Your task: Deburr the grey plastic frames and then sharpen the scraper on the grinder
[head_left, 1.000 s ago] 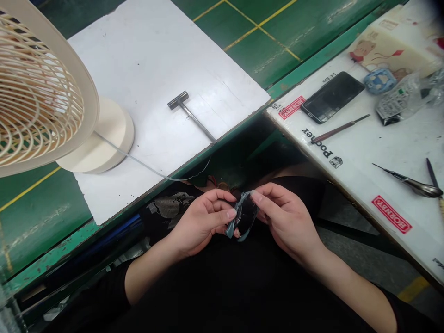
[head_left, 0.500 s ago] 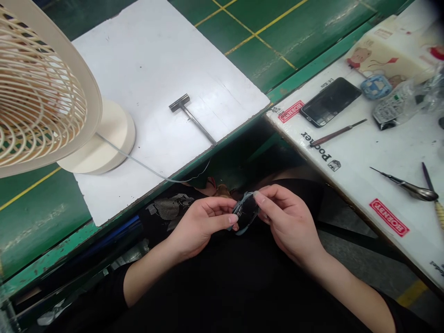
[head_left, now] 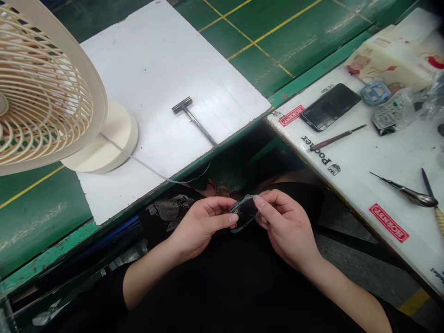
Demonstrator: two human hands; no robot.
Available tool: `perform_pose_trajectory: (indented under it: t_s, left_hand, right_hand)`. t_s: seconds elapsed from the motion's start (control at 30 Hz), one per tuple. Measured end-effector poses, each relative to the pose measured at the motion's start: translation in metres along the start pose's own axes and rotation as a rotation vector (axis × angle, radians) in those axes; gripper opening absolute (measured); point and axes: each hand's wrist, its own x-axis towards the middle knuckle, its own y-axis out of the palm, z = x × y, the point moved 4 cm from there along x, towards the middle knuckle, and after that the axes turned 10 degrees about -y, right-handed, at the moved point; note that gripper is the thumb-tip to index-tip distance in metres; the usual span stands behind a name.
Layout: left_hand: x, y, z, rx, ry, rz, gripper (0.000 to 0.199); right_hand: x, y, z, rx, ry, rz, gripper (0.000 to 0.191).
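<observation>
Between my hands, over my lap, is a small loop of coiled grey cable (head_left: 245, 201). My left hand (head_left: 204, 223) pinches its left side between thumb and fingers. On the upper right of the loop, the thumb and fingertips of my right hand (head_left: 285, 222) are closed. A thin grey cord (head_left: 149, 167) runs from the round base (head_left: 120, 145) of a cream desk fan (head_left: 78, 88) over the table's edge and hangs toward my lap. Whether it joins the coil cannot be made out.
A T-shaped metal tool (head_left: 198, 124) lies on the white board (head_left: 152, 88) before me. On the right-hand table (head_left: 350, 185) are a phone (head_left: 331, 107), a wooden-handled tool (head_left: 338, 138), a pointed metal tool (head_left: 404, 188), a plastic-wrapped item (head_left: 388, 113) and a tissue pack (head_left: 385, 60).
My hands stay at nearly the same place with the cable coil. The loop has turned slightly and its strands lie a little differently. The view has shifted slightly.
</observation>
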Motion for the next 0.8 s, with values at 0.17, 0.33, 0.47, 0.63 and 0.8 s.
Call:
perform_pose_trajectory:
  t_s: [0.17, 0.33, 0.47, 0.63, 0.8]
  left_hand:
    - [-0.0018, 0.0001, 0.0001, -0.065, 0.042, -0.033, 0.042]
    - [-0.0015, -0.0003, 0.0005, -0.041, 0.077, -0.054, 0.039]
    - [0.0000, -0.0020, 0.0011, -0.022, 0.086, -0.069, 0.038]
    - [-0.0011, -0.0025, 0.0006, -0.007, 0.088, -0.062, 0.039]
    - [-0.0012, -0.0029, -0.0010, -0.077, 0.040, -0.037, 0.044]
  right_hand:
    - [-0.0002, -0.0026, -0.0020, -0.007, -0.024, -0.015, 0.030]
    - [-0.0001, -0.0018, -0.0007, 0.000, -0.021, -0.014, 0.031]
    - [-0.0002, -0.0002, 0.0016, 0.010, -0.010, -0.012, 0.032]
    - [0.0009, -0.0002, 0.0013, 0.034, -0.001, -0.017, 0.032]
    - [0.0023, 0.0013, 0.0021, 0.055, 0.005, -0.013, 0.032]
